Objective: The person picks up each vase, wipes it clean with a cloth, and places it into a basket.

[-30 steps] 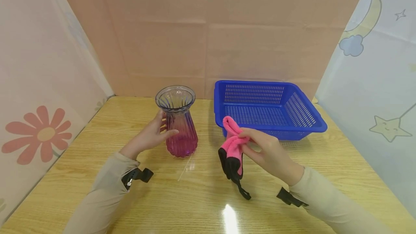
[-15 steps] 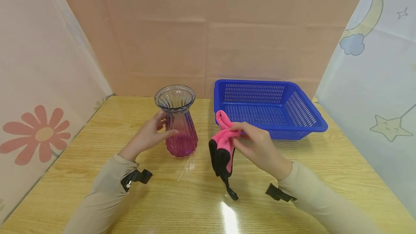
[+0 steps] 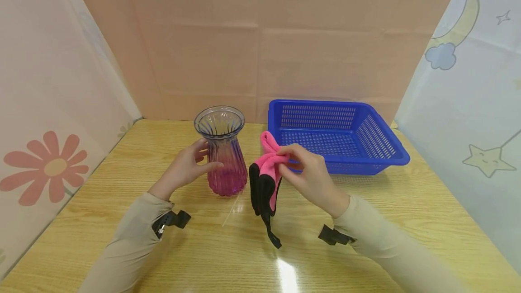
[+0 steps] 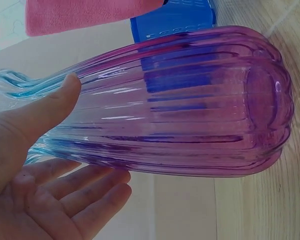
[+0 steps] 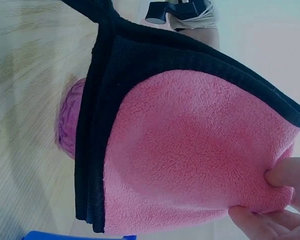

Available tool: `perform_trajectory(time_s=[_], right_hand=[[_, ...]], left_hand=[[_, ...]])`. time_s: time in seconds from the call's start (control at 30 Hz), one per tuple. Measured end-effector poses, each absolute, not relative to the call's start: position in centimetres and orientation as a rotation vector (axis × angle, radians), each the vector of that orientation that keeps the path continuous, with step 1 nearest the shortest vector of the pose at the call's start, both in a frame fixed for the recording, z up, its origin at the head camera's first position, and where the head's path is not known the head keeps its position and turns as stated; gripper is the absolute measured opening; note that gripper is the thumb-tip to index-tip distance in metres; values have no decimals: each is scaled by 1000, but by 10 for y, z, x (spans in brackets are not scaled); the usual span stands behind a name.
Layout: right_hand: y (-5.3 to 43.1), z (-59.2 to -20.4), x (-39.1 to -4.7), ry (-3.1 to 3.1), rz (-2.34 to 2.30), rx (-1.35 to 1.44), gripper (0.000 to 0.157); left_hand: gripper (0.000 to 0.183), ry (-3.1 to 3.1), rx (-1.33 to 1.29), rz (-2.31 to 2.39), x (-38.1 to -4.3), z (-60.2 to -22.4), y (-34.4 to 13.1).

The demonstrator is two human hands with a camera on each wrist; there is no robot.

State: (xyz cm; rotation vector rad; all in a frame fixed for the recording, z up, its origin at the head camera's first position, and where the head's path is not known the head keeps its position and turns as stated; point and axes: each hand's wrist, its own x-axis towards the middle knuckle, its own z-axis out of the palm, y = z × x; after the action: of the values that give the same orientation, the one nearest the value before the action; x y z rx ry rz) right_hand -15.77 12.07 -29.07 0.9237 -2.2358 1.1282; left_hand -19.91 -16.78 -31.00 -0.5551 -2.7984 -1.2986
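My left hand [image 3: 185,166] loosely holds a ribbed glass vase [image 3: 228,166] that stands upright on the table, purple-pink below and bluish at its flared rim. In the left wrist view the thumb [image 4: 55,107] lies over the near side, and the other fingers [image 4: 97,192] sit on the opposite side, partly beyond its edge. My right hand [image 3: 311,173] pinches a folded pink fleece cloth [image 3: 268,162] with black trim and a dangling black loop. The cloth hangs in the air just right of the vase; in the right wrist view it covers most of the vase [image 5: 70,120].
A blue slotted plastic basket [image 3: 325,166] stands at the back right, behind my right hand; nothing shows inside it. The wooden table [image 3: 195,248] ends at a peach backdrop [image 3: 195,58], with printed cloth screens on both sides. A thin pale line lies before the vase.
My right hand has carried the pink cloth leftward and slightly up, from in front of the basket to close beside the vase. The left hand and vase have hardly moved.
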Motion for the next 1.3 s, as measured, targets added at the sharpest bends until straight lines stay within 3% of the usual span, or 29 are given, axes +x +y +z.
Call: perform_trajectory(time_s=[1.3], right_hand=[[80,-277,-193,-2153,1275,819,16]], left_hand=[[69,-2818,-539,-1266,-199,-309,-167]])
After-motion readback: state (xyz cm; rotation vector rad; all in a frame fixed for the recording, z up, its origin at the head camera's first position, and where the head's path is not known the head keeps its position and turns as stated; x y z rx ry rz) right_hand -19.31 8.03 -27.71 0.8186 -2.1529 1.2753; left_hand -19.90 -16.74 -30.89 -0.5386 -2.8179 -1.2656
